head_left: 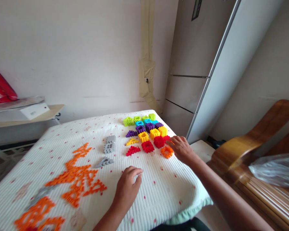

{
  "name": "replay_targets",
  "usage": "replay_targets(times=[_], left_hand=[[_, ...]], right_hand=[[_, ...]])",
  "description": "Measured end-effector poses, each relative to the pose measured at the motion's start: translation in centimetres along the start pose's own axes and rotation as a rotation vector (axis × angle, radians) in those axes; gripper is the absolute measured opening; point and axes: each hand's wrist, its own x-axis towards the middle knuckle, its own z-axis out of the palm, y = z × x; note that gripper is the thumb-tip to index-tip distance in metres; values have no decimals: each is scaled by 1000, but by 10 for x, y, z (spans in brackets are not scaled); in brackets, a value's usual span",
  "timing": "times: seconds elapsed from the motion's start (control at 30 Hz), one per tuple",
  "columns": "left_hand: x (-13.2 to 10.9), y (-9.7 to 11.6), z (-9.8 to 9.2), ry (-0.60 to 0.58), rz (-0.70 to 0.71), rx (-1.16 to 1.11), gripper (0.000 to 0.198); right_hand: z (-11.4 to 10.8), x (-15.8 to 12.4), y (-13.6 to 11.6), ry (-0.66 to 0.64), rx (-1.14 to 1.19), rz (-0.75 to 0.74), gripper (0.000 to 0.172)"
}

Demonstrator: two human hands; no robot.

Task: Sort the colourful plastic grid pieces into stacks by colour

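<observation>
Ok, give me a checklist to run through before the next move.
1. Left hand free: ok, no piece shows in it.
2. Right hand gripping the orange block: cannot tell, fingertips are beside it but contact is unclear.
3. Coloured blocks grouped by colour: ok, green at the far end, then blue, purple, yellow and red.
4. Flat orange pieces in a neat row: not ok, they lie in a loose jumble.
5. All grey pieces together: not ok, one lies among the orange ones.
</observation>
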Motion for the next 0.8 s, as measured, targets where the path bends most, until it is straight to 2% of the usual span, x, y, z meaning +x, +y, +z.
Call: replay_targets(times=[0.1, 0.2, 0.43, 0.53, 0.6, 0.7, 0.8], left_hand=[[14, 19, 16, -125, 89, 174, 23], [28, 32, 32, -191, 143, 313, 22], [48, 44, 58, -176, 166, 465, 25], [49, 47, 67, -142, 159, 479, 28], [49, 48, 70, -131, 144, 488, 29], [48, 50, 73, -127, 123, 500, 30], [49, 53, 75, -115, 100, 503, 32]], right_hand=[[0, 2, -4, -25, -58, -25, 33], [-2, 3, -2, -32, -70, -15, 30], [-3, 8, -3, -111, -55, -23, 27], [-3, 7, -5, -139, -4, -34, 34], [-5, 2, -1, -92, 67, -24, 46], [-3, -6, 14, 80, 226, 75, 62], [15, -12, 36, 310, 405, 315, 57]])
